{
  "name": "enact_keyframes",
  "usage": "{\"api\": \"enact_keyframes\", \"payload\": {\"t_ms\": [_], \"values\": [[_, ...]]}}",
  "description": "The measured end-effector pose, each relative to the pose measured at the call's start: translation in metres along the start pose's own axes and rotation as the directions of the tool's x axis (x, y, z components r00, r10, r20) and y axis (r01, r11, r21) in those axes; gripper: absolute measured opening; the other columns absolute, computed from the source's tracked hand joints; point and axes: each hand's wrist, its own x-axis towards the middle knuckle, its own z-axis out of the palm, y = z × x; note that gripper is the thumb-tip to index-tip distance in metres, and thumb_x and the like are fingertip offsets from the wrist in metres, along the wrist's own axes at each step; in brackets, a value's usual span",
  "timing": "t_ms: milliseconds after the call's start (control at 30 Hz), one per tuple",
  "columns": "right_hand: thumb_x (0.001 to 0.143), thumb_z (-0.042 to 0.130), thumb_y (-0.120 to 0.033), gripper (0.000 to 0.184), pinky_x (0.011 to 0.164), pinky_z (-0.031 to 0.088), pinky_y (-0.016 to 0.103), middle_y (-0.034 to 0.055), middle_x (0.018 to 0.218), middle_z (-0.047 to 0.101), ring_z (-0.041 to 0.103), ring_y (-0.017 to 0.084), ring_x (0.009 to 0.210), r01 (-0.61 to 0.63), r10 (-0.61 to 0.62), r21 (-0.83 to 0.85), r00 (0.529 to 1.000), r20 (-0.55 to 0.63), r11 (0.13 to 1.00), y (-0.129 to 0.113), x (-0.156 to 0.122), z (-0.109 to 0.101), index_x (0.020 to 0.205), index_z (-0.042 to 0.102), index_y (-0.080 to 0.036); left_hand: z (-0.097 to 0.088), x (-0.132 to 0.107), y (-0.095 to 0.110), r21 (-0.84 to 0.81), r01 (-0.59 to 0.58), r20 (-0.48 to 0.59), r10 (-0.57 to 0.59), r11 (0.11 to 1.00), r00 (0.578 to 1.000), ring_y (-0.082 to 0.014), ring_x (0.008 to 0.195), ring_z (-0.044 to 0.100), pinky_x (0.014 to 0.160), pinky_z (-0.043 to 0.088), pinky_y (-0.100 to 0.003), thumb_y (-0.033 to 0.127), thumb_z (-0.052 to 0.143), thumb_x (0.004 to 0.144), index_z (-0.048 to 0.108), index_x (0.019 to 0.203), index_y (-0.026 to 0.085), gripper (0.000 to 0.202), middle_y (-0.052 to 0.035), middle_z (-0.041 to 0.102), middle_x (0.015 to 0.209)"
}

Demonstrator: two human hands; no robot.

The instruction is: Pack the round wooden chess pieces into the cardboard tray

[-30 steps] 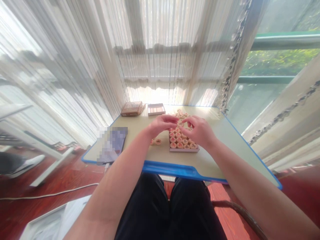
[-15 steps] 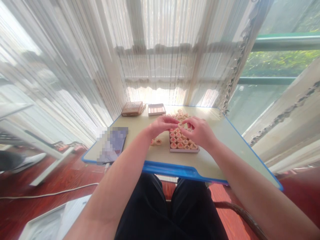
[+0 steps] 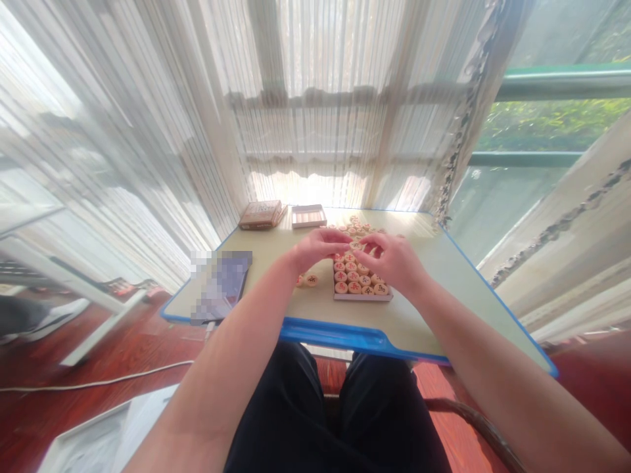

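Over the far part of a shallow box (image 3: pixel 362 297), my left hand (image 3: pixel 323 244) and my right hand (image 3: pixel 389 255) meet fingertip to fingertip. Between them is a round wooden Chinese chess piece (image 3: pixel 355 245), with the fingers of both hands closed at its sides. Rows of similar pieces with red and black characters (image 3: pixel 354 287) fill the near part of the box; my right hand hides some of its right side. Beyond my hands lies a loose heap of chess pieces (image 3: pixel 355 228). Near my left forearm rests another loose piece (image 3: pixel 311 280), with one more partly hidden beside it.
The pale table (image 3: pixel 424 328) has a blue edge and a blue front tray (image 3: pixel 335 335). An open box lid (image 3: pixel 309 216) and stacked flat boxes (image 3: pixel 261 215) stand at the back left. A tablet-like device (image 3: pixel 224 282), partly pixelated, lies left. Sheer curtains (image 3: pixel 320 131) hang behind.
The fingers of my right hand have drawn slightly closer to my left fingertips around the piece. Otherwise the hands, box and loose pieces stay nearly as they were.
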Motion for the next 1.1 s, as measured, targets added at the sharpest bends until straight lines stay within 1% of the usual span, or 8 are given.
{"api": "enact_keyframes", "payload": {"t_ms": [133,300,533,700,900,1100], "values": [[0.077,0.061,-0.038,0.023,0.066,0.045,0.03,0.0026,0.076,0.069,0.06,0.015,0.065,-0.007,0.007,0.026,1.0,0.006,1.0,0.0008,-0.0002,-0.0001,0.087,0.067,-0.018,-0.0014,0.0018,-0.0027,-0.008,-0.004,0.011,0.004,1.0,1.0,-0.0102,0.071,0.055,0.066,0.043,-0.027,0.031,0.078,0.061,0.07,0.088,0.014,0.033,-0.0041,0.064,0.08],[0.076,0.061,-0.038,0.023,0.065,0.045,0.029,0.0025,0.076,0.069,0.059,0.015,0.064,0.015,-0.015,0.051,1.0,-0.001,0.999,0.0008,-0.0005,-0.0012,0.086,0.066,-0.018,-0.0024,0.0015,-0.0026,-0.03,0.001,0.022,0.0,1.0,1.0,-0.0111,0.074,0.057,0.069,0.044,-0.029,0.029,0.078,0.061,0.07,0.088,0.014,0.032,-0.0045,0.065,0.084],[0.075,0.062,-0.035,0.021,0.065,0.045,0.029,0.003,0.076,0.068,0.058,0.015,0.065,0.01,-0.012,0.066,1.0,0.022,0.998,-0.0001,0.0002,-0.003,0.085,0.065,-0.017,-0.0013,0.0008,-0.0026,-0.034,0.015,0.026,-0.014,0.999,1.0,-0.0102,0.07,0.055,0.067,0.043,-0.028,0.029,0.079,0.061,0.069,0.087,0.014,0.032,-0.0031,0.063,0.079],[0.075,0.061,-0.033,0.021,0.064,0.044,0.028,0.0028,0.078,0.068,0.057,0.015,0.066,0.023,-0.028,0.082,0.998,0.062,0.996,0.0006,0.0009,-0.0054,0.089,0.065,-0.017,-0.0013,0.0008,-0.0026,-0.038,0.009,0.048,-0.007,0.999,0.999,-0.01,0.071,0.056,0.066,0.044,-0.027,0.026,0.079,0.061,0.067,0.087,0.014,0.032,-0.0028,0.063,0.083],[0.075,0.061,-0.034,0.021,0.065,0.043,0.028,0.0026,0.079,0.068,0.057,0.014,0.066,0.037,-0.043,0.069,0.995,0.086,0.997,0.0027,0.0012,-0.0067,0.089,0.066,-0.018,-0.0011,0.0,-0.0028,-0.007,-0.007,0.048,0.007,1.0,0.999,-0.0093,0.069,0.055,0.064,0.043,-0.026,0.028,0.078,0.062,0.066,0.086,0.014,0.03,-0.0021,0.062,0.08],[0.076,0.06,-0.036,0.021,0.064,0.041,0.027,0.0022,0.077,0.067,0.056,0.014,0.065,0.041,-0.045,0.04,0.992,0.121,0.998,0.003,0.0021,-0.0074,0.086,0.066,-0.019,0.0002,-0.001,-0.0005,-0.005,-0.01,0.086,0.01,1.0,0.996,-0.0092,0.069,0.055,0.065,0.043,-0.026,0.027,0.079,0.061,0.066,0.084,0.013,0.029,-0.0022,0.062,0.078]]}}
